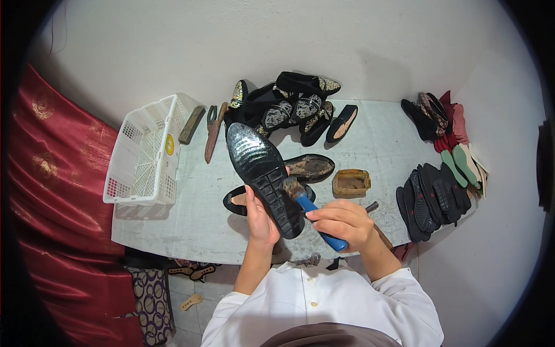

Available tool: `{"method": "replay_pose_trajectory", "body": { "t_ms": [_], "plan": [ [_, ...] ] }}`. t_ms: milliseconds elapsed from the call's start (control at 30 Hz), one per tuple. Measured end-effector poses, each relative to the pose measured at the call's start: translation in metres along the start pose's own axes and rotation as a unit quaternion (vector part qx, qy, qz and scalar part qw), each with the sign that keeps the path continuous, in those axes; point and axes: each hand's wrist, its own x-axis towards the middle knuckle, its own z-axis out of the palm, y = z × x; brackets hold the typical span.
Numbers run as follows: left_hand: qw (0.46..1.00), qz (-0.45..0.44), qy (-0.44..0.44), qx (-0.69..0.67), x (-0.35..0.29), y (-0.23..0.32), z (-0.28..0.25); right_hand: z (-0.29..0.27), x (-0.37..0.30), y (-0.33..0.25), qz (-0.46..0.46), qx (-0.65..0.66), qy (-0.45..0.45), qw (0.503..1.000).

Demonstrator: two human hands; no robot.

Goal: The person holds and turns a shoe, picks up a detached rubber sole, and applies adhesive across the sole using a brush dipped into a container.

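Left hand [263, 224] clamped on a black shoe sole [253, 151], right hand [345, 224] clamped on a blue-handled brush [306, 202], both above the desk [191, 226] I watch from afar.

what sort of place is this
Probably a shoemaking workshop: the right hand holds a blue-handled brush at a black sole, more soles lie on the table at right, and decorated shoes are piled at its back.
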Motion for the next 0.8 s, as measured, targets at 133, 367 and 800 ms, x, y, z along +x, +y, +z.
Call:
{"method": "replay_pose_trajectory", "body": {
  "t_ms": [133, 367, 800],
  "plan": [
    [0.999, 0.009, 0.01, -0.031, 0.0, -0.003, 0.0, -0.009, -0.003, -0.003, 0.086, 0.055, 0.0, 0.995],
    [0.998, 0.057, 0.024, -0.017, -0.002, -0.009, 0.01, 0.003, 0.005, -0.004, 0.117, 0.003, 0.106, 0.987],
    [0.992, 0.042, -0.055, -0.102, -0.003, -0.008, -0.01, 0.009, 0.008, -0.002, 0.135, -0.008, 0.151, 0.979]
  ]
}}
